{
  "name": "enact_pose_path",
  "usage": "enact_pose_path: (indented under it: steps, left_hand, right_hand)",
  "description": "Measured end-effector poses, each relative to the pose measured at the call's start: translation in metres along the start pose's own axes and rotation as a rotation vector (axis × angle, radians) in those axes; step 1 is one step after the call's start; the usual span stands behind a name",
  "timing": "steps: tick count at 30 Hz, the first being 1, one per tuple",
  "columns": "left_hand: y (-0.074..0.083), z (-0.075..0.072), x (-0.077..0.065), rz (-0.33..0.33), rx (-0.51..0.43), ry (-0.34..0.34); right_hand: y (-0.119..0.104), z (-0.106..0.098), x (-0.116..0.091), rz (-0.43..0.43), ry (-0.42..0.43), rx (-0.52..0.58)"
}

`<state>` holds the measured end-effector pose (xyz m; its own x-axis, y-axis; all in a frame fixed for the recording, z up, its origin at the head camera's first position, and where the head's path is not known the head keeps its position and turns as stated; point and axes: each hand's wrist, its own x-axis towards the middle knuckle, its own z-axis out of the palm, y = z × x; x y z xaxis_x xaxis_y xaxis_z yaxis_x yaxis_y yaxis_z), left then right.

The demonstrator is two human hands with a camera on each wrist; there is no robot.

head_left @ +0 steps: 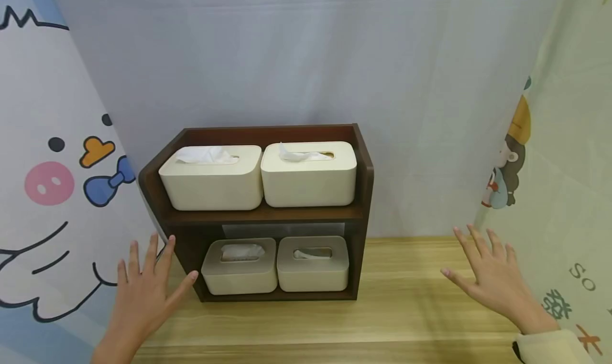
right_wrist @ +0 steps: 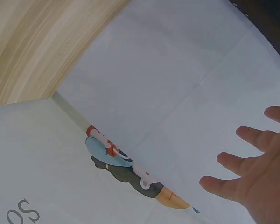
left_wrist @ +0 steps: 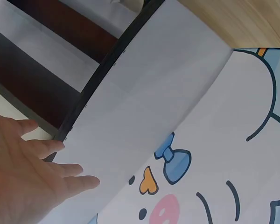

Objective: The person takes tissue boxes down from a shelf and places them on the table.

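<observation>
A dark brown two-tier wooden shelf (head_left: 287, 215) stands on the table against the back curtain. On its upper tier sit two cream tissue boxes, the left one (head_left: 212, 188) and the right one (head_left: 311, 186), side by side. The lower tier holds two more with greyish lids, one at left (head_left: 239, 281) and one at right (head_left: 313, 279). White tissue shows in each slot. My left hand (head_left: 143, 295) is spread with straight fingers near the shelf's lower left side, holding nothing. Well to the right of the shelf, my right hand (head_left: 497, 279) is likewise spread and holds nothing.
The wooden table (head_left: 406, 321) extends in front of the shelf and to its right. A plain pale curtain (head_left: 411, 109) hangs behind. Cartoon-printed cloth (head_left: 48, 114) borders the left, and another printed cloth (head_left: 569, 194) borders the right.
</observation>
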<state>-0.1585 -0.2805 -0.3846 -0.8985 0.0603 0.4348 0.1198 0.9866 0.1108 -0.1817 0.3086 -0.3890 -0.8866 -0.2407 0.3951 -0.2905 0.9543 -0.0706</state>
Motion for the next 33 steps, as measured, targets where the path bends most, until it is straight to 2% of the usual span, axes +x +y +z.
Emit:
enact_pose_path:
  steps: [16,20,26,29,33]
  left_hand:
    - [-0.001,-0.026,0.025,0.013,0.026,0.123]
    - [-0.001,-0.035,0.036,0.042,0.046,0.196]
    - [-0.001,-0.047,0.052,0.087,0.042,0.391]
    - [-0.002,-0.051,0.059,0.096,0.031,0.433]
    - [-0.007,-0.055,0.068,0.082,0.042,0.425]
  right_hand:
    - [-0.024,-0.018,0.037,-0.125,0.226,0.024]
    - [-0.035,-0.027,0.05,-0.163,0.282,0.048]
    - [-0.053,-0.035,0.068,-0.185,0.319,0.112]
    - [-0.061,-0.038,0.076,-0.187,0.313,0.135]
    - [-0.074,-0.039,0.087,-0.196,0.312,0.163]
